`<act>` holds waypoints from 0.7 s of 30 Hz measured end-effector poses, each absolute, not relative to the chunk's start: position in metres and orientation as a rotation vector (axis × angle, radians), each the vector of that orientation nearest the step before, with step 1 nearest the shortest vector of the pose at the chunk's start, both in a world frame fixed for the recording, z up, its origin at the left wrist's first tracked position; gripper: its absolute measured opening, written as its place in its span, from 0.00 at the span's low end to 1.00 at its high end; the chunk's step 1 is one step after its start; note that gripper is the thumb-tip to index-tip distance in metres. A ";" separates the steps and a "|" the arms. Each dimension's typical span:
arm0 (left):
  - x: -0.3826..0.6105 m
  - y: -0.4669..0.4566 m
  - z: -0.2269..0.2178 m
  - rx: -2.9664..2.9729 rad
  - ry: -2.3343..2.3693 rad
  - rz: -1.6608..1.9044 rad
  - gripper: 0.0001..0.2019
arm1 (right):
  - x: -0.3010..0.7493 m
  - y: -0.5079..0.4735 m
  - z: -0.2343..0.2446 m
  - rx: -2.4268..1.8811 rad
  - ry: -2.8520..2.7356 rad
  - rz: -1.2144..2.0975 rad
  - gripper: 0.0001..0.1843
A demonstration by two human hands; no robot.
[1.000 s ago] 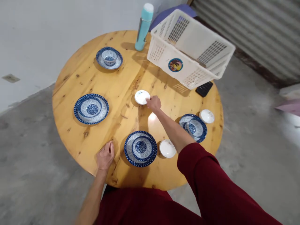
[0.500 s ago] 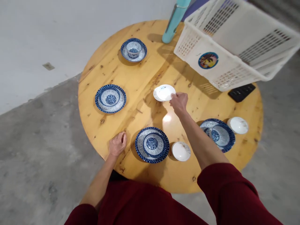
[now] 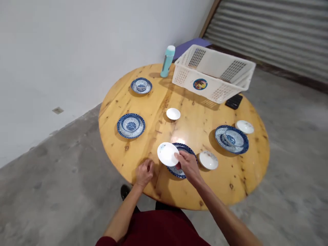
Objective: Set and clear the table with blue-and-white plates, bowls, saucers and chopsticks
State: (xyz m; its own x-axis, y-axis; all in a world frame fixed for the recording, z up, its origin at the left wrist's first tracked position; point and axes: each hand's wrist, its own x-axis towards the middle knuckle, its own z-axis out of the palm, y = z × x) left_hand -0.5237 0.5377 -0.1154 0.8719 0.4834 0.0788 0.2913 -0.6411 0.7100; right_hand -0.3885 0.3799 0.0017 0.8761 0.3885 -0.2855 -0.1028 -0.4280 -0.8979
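A white bowl is held by its right rim in my right hand, thumb on top. It hovers above the near blue-and-white plate and covers part of it. My left hand rests at the table's near left edge with its fingers curled in, and nothing shows in it. To the right of my right hand sits a white bowl. Another small white bowl stands near the middle of the table.
Blue-and-white plates bearing bowls sit at left, far left and right on the round wooden table. Beyond them are a white bowl, a white basket, a turquoise bottle and a black object.
My right hand has brought one white bowl back toward me and left, apart from the other bowl, which stays mid-table. The view has tilted up. My left hand stays curled on the table.
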 end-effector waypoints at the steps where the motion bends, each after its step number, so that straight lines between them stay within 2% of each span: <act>1: -0.541 0.546 -0.116 2.287 0.492 0.358 0.13 | -0.411 0.381 -0.003 -1.936 -0.163 0.565 0.19; 4: -0.602 0.584 -0.116 2.271 0.496 0.370 0.14 | -0.475 0.392 -0.020 -1.910 -0.013 0.607 0.19; 10: -0.692 0.676 -0.104 2.185 0.933 0.354 0.16 | -0.554 0.435 -0.052 -1.874 0.169 0.628 0.15; 14: -0.701 0.696 -0.097 2.074 1.040 0.365 0.16 | -0.556 0.460 -0.065 -1.847 0.223 0.583 0.13; 21: -0.658 0.725 -0.085 2.006 0.899 0.246 0.14 | -0.504 0.491 -0.075 -1.901 0.248 0.332 0.12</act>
